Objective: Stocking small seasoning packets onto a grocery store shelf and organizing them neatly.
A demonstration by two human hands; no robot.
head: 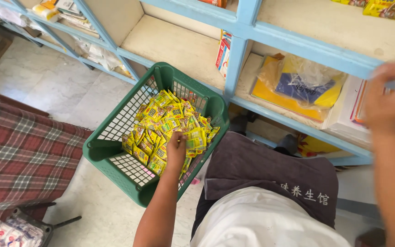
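A green plastic basket (110, 146) stands on the floor against the shelf, with a heap of small yellow sachets (161, 121) in it. My left hand (176, 147) reaches down into the heap at its near right side, fingers curled around some of the sachets. My right hand (389, 98) is raised at the far right in front of the blue shelf edge. It is blurred, its fingers loosely bent, and nothing shows in it. A dark grey cloth (270, 174) lies over my lap.
A blue-framed shelf (243, 27) runs across the top, holding a yellow and blue packet in clear plastic (298, 84), a red and white box (223, 52) and stacked papers. A red plaid cloth (19, 155) covers something at the left. A bag of white packets (14, 231) sits at bottom left.
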